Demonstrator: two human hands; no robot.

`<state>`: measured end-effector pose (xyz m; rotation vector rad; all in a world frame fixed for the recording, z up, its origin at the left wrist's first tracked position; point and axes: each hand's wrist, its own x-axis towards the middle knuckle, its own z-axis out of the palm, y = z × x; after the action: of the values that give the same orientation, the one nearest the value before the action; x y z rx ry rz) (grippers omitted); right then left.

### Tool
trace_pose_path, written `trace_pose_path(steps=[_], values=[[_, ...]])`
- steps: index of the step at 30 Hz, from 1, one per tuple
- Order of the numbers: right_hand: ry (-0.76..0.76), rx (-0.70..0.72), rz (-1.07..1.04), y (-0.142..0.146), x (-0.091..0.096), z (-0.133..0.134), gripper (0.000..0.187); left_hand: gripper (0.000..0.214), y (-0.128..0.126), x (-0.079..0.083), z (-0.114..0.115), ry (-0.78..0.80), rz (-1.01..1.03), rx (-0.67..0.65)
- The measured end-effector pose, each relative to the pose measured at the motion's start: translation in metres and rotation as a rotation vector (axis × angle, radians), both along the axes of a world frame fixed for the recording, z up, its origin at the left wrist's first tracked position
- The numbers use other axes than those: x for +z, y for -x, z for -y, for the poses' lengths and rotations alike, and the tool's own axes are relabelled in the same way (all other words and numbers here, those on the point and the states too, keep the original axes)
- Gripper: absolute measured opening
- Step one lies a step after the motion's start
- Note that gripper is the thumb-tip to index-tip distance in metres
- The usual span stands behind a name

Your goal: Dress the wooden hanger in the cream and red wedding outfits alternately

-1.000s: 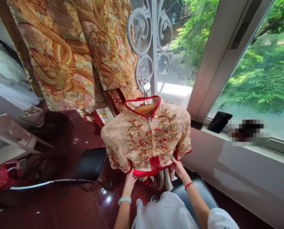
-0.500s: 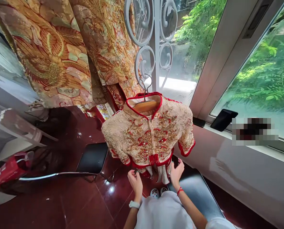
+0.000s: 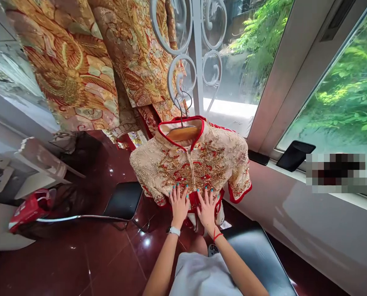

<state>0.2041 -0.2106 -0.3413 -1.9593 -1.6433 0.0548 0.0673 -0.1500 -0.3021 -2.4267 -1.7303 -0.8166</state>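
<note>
A beaded cream jacket with gold embroidery and red trim hangs in front of me. Inside its collar shows a wooden hanger, whose wire hook reaches up to a white scrollwork stand. My left hand lies flat on the lower front, left of the centre opening, fingers spread. Opposite it, my right hand rests on the lower right front, its fingers stretched out too. Between the hands hang red tassels. Pale cloth shows below the hem, partly covered by my hands.
Gold embroidered garments hang at the upper left. A black-seated chair stands left, near a red bag. Close on my right is a black padded seat. A dark phone leans on the windowsill.
Both hands have moved up from below the hem onto the jacket's lower front, and their curled fingers have straightened and spread. The view has shifted slightly.
</note>
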Motion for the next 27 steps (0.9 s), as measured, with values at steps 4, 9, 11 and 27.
trace_pose_path(steps=[4, 9, 11, 27], values=[[-0.111, -0.038, -0.147, -0.002, 0.028, 0.006, 0.061, 0.057, -0.022, 0.022, 0.027, -0.052, 0.121, -0.065], [-0.090, -0.045, -0.192, -0.013, 0.064, -0.020, 0.066, 0.067, -0.054, 0.081, -0.002, -0.067, -0.025, -0.320], [-0.108, -0.023, -0.204, -0.017, 0.070, -0.020, 0.071, 0.072, -0.057, 0.099, -0.018, -0.053, -0.099, -0.366], [-0.547, -0.311, -0.540, -0.147, 0.124, 0.029, 0.067, 0.064, 0.123, 0.128, -0.031, -0.255, 0.716, 0.062]])
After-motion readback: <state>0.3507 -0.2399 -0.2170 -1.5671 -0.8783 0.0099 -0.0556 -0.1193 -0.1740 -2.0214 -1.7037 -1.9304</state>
